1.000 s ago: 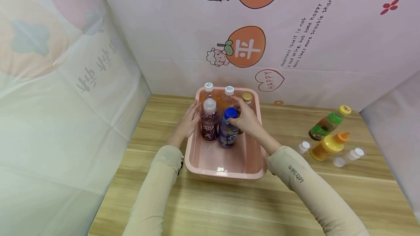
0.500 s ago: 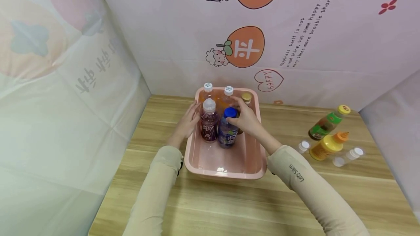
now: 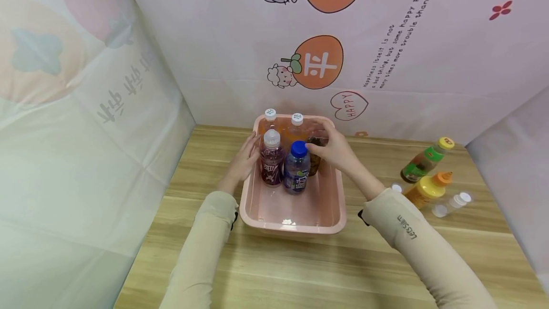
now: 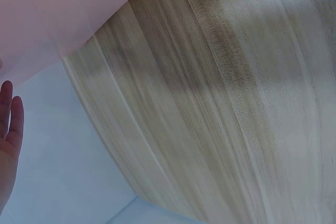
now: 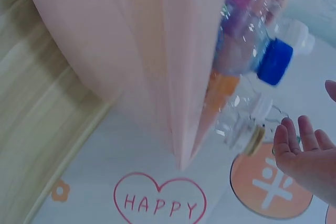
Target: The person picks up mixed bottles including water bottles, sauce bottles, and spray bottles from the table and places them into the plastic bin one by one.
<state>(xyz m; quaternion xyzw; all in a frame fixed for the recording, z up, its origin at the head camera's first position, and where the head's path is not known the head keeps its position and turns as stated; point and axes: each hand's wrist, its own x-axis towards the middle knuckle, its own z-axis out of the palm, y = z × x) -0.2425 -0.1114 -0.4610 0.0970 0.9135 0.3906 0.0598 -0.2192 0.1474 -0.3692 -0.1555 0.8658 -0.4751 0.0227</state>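
A pink plastic tub [image 3: 291, 229] stands on the wooden table with several bottles upright in it. My left hand [image 3: 244, 161] rests at the tub's left side, its fingers extended close to a purple drink bottle [image 3: 272, 166]. To the right of that bottle stands a blue-capped drink bottle [image 3: 297, 173]. My right hand [image 3: 338, 151] hovers over the tub's back right, fingers spread and holding nothing; in the right wrist view it is apart from the bottles. Under it is a gold-capped bottle [image 5: 245, 136], its cap hidden in the head view. Two white-capped orange drinks [image 3: 297, 120] stand behind.
On the table at right are a green-labelled bottle with a yellow cap [image 3: 422, 163], a yellow squeeze bottle [image 3: 429, 189] and a small clear container [image 3: 452, 204]. Another white-capped container [image 3: 396, 188] is mostly behind the right sleeve. A printed wall sheet borders the back.
My right hand has let go of the blue-capped bottle and moved right and slightly up, over the gold-capped bottle. My left hand has hardly moved.
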